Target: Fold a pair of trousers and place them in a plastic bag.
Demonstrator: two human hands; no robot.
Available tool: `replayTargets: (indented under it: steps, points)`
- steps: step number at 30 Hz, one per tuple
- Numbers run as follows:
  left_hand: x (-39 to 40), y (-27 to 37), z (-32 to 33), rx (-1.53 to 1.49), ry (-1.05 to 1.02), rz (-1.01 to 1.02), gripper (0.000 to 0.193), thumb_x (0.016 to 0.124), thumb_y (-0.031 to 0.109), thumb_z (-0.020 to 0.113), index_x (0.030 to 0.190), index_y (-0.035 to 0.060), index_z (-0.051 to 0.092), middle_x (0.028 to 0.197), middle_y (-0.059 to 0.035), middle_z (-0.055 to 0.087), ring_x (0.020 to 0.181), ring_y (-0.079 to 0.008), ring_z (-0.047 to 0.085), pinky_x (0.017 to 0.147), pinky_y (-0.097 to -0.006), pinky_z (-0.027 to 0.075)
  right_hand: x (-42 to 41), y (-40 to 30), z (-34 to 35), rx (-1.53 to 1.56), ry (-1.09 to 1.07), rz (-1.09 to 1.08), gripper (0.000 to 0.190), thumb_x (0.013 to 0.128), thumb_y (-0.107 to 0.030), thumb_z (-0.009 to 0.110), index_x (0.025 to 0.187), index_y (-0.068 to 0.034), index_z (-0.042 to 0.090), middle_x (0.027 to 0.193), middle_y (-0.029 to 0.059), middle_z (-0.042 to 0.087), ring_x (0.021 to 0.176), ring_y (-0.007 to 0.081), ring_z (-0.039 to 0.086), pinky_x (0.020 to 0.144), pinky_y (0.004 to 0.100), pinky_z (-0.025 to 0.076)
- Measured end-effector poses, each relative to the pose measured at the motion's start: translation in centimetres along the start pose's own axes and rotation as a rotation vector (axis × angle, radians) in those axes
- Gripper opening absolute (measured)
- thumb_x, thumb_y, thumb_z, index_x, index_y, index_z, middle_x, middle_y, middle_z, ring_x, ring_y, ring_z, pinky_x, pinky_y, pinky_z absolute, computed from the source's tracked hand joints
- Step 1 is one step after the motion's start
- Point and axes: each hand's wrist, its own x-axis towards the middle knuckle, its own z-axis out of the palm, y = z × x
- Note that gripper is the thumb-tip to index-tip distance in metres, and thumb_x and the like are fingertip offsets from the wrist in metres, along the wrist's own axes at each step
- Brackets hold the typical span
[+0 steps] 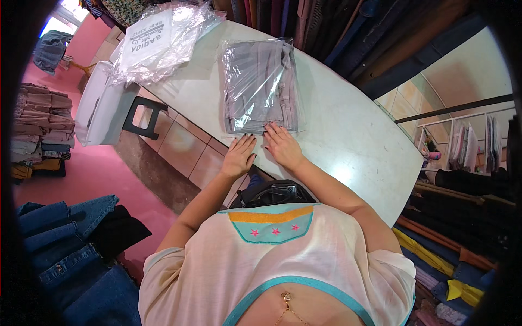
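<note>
Folded grey trousers point(255, 81) lie in a clear plastic bag point(299, 118) on the white tabletop point(334, 126). My right hand point(283, 147) rests palm down at the bag's near edge, its fingertips on the plastic near the lower right corner. Just to its left, my left hand point(239, 157) lies flat with its fingers stretched and thumb apart. Its fingertips meet or nearly meet the same edge. Neither hand grips anything.
Clear plastic bags with printing point(153, 45) are piled at the table's far left, above a white plastic container point(108, 106). Hanging clothes point(367, 40) line the far side. Folded jeans point(77, 252) lie lower left, stacked clothes point(444, 244) at right. A black bag point(277, 193) sits against my body.
</note>
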Motion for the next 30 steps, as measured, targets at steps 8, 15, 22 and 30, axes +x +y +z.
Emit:
replayTargets:
  steps: [8, 15, 22, 30]
  points:
    - [0.3, 0.1, -0.1, 0.012, -0.006, 0.007, 0.053, 0.082, 0.02, 0.057, 0.131, 0.0059, 0.044, 0.138, -0.0104, 0.042, 0.13, -0.0261, 0.035, 0.109, -0.0438, 0.024, 2.1, 1.8, 0.6, -0.005, 0.035, 0.035, 0.037, 0.082, -0.019, 0.056, 0.114, 0.0, 0.058, 0.134, 0.0118, 0.044, 0.128, 0.0269, 0.036, 0.106, 0.0413, 0.029]
    - [2.6, 0.1, -4.8, -0.062, 0.147, 0.013, 0.058, 0.074, 0.012, 0.064, 0.129, 0.0106, 0.047, 0.136, -0.0109, 0.043, 0.128, -0.031, 0.037, 0.104, -0.0433, 0.031, -1.4, 3.5, -2.5, 0.296, 0.307, 0.465, 0.031, 0.073, -0.011, 0.067, 0.103, -0.002, 0.061, 0.11, 0.0102, 0.058, 0.102, 0.0307, 0.052, 0.09, 0.0414, 0.04]
    - [5.8, -3.7, -3.3, 0.235, 0.22, -0.104, 0.061, 0.076, 0.009, 0.063, 0.134, 0.0133, 0.042, 0.14, -0.0182, 0.034, 0.128, -0.0347, 0.036, 0.103, -0.0419, 0.034, 0.2, 6.2, -2.2, 0.369, 0.381, 0.76, 0.021, 0.074, -0.013, 0.069, 0.093, -0.006, 0.065, 0.08, 0.0083, 0.065, 0.077, 0.0256, 0.06, 0.068, 0.0338, 0.048]
    - [5.3, 3.8, -5.6, 0.025, -0.102, -0.214, 0.046, 0.081, 0.011, 0.055, 0.126, 0.0155, 0.05, 0.133, -0.01, 0.046, 0.121, -0.0303, 0.045, 0.092, -0.0394, 0.043, -5.1, 9.3, -4.6, 0.613, 0.699, 0.933, 0.01, 0.08, -0.008, 0.063, 0.086, -0.002, 0.067, 0.071, 0.0065, 0.064, 0.063, 0.0155, 0.058, 0.061, 0.0287, 0.046]
